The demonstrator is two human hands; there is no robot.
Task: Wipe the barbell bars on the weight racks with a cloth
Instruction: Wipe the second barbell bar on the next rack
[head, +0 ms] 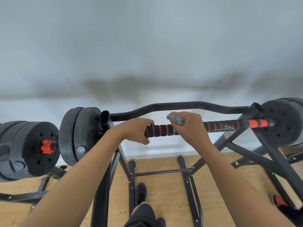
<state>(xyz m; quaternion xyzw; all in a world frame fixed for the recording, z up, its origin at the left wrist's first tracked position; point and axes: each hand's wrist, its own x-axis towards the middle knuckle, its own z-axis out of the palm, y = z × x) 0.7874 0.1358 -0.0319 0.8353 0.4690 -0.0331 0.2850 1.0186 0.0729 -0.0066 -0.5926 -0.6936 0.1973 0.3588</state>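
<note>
Hands meet on one barbell bar (pixel 219 125), which lies across the rack (pixel 255 154) straight in front of the person, its long axis running left to right and rising slightly toward the right plates (pixel 283 122). The left hand (pixel 136 131) is curled closed around the bar's foam grip nearer the left plates (pixel 77 135), steadying it. The right hand (pixel 188 126), just beside it, is closed over a blue cloth (pixel 176 119) pressed onto the bar. Most of the exposed bar stretches away to the right, so the right hand is better placed to slide the cloth along that axis.
</note>
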